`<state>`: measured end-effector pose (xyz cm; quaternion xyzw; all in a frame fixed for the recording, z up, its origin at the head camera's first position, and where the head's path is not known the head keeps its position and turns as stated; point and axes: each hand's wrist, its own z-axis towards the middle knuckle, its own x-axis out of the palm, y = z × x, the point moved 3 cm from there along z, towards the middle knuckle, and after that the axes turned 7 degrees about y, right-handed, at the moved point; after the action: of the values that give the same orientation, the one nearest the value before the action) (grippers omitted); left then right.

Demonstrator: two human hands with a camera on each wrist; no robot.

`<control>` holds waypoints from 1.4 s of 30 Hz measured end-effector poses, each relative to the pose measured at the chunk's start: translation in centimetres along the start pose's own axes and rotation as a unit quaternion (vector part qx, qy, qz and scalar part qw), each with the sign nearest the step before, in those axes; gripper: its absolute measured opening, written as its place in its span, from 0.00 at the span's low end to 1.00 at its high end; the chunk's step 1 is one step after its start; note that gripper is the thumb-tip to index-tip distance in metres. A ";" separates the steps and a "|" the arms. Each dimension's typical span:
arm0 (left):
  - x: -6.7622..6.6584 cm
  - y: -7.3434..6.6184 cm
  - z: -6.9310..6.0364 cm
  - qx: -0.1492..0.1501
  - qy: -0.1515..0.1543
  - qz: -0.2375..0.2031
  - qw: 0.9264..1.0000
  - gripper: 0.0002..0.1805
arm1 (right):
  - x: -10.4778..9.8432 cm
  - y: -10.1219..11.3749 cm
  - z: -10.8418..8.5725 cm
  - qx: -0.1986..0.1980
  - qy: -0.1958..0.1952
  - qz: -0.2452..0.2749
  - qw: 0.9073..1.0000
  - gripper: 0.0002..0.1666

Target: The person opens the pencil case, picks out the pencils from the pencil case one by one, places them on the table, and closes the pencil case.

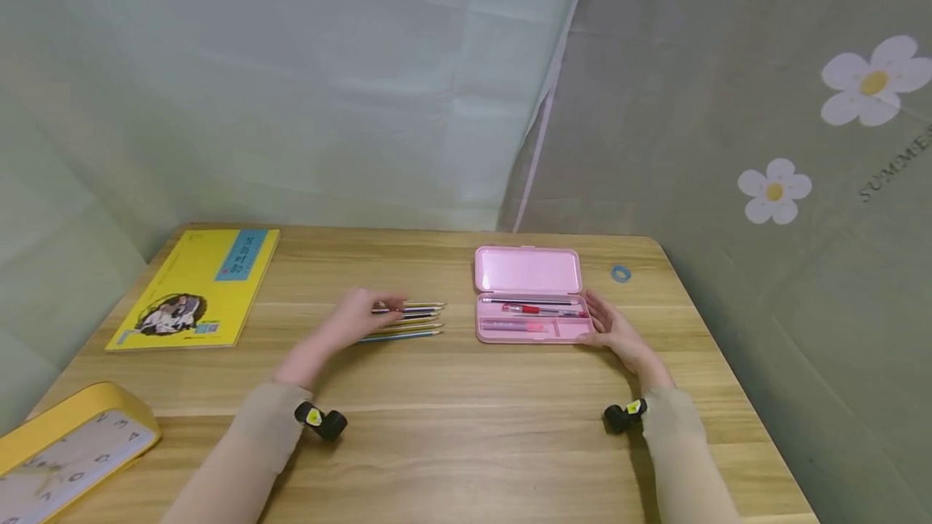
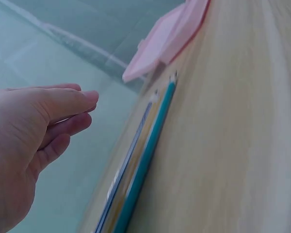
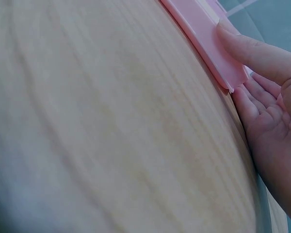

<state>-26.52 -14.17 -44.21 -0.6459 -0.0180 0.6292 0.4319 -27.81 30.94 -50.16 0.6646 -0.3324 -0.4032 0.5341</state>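
Observation:
Several pencils (image 1: 411, 335) lie side by side on the table, points to the right. A teal pencil (image 2: 145, 160) is nearest the front, beside a yellow one and a dark-blue one. Over their left part hovers my left hand (image 1: 362, 319), its fingers loosely bent and nothing visible between them. To the right, a pink pencil case (image 1: 527, 268) lies with its lid folded back; it holds a dark pencil (image 1: 531, 302), a red pen (image 1: 542, 310) and a pinkish pen (image 1: 510, 327). My right hand (image 1: 615, 334) holds the case's right end, thumb at the front corner, fingers along the side.
A yellow book (image 1: 196, 281) lies at the back left. The yellow-framed clock (image 1: 87, 451) stands at the front left. Beyond the case, a blue ring (image 1: 621, 273) lies near the table's right edge. Curtains hang behind the table (image 1: 466, 427).

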 end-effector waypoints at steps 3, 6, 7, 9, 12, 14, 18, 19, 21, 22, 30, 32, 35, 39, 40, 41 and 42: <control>0.3 -1.2 1.4 0.018 -0.005 0.014 1.000 0.15 | 0.0 0.1 0.0 0.002 0.000 -0.003 1.000 0.59; 0.7 -2.3 2.7 0.035 -0.004 0.021 0.999 0.15 | 0.1 0.1 0.0 0.004 -0.002 -0.006 1.000 0.60; 0.8 -2.6 3.1 0.040 -0.004 0.022 0.999 0.15 | 0.2 0.1 0.0 0.005 -0.001 -0.007 1.000 0.60; 1.1 -3.1 3.9 0.046 -0.002 0.022 0.999 0.15 | 0.2 0.1 0.1 0.005 0.000 -0.006 1.000 0.59; 1.6 -3.8 5.0 0.050 -0.001 0.012 0.999 0.16 | 0.2 0.1 0.1 0.006 -0.002 -0.003 1.000 0.59; 1.9 -4.2 5.7 0.054 -0.003 0.005 0.999 0.16 | 0.1 0.1 0.1 0.005 -0.002 0.000 1.000 0.59; 2.4 -5.2 7.1 0.063 -0.012 -0.002 0.998 0.16 | 0.1 0.0 0.1 0.005 -0.004 0.001 1.000 0.59; 2.5 -5.4 7.4 0.067 -0.015 -0.001 0.998 0.16 | 0.1 0.0 0.0 0.004 -0.003 0.001 1.000 0.59; 2.8 -5.9 8.2 0.069 -0.018 -0.001 0.997 0.15 | 0.1 -0.1 0.0 0.004 -0.002 0.000 1.000 0.60; 2.9 -6.0 8.5 0.069 -0.018 -0.001 0.997 0.16 | 0.0 -0.1 0.0 0.006 -0.005 0.002 1.000 0.60; 4.3 -7.0 11.0 0.072 0.000 -0.025 0.997 0.19 | -0.1 -0.2 0.1 0.012 -0.011 0.001 1.000 0.60; 4.7 -7.1 11.4 0.073 0.006 -0.031 0.997 0.20 | -0.1 -0.2 0.1 0.010 -0.010 0.001 1.000 0.60; 5.3 -7.1 11.9 0.067 0.019 -0.031 0.997 0.20 | -0.1 -0.1 0.1 0.009 -0.009 0.003 1.000 0.59; 6.1 -6.9 12.4 0.049 0.045 -0.026 0.997 0.20 | 0.0 0.0 0.0 0.008 -0.008 0.002 1.000 0.58; 6.3 -6.9 12.5 0.045 0.050 -0.026 0.997 0.20 | 0.0 0.0 0.0 0.007 -0.007 0.000 1.000 0.58; 6.5 -6.8 12.6 0.043 0.056 -0.027 0.997 0.20 | 0.0 0.0 0.0 0.006 -0.007 0.001 1.000 0.58; 6.6 -6.7 12.6 0.040 0.060 -0.028 0.997 0.20 | 0.0 0.0 0.0 0.006 -0.007 0.000 1.000 0.58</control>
<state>-32.12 0.55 -43.53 -0.6637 0.0150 0.5770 0.4756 -27.82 30.91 -50.17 0.6652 -0.3385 -0.4055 0.5277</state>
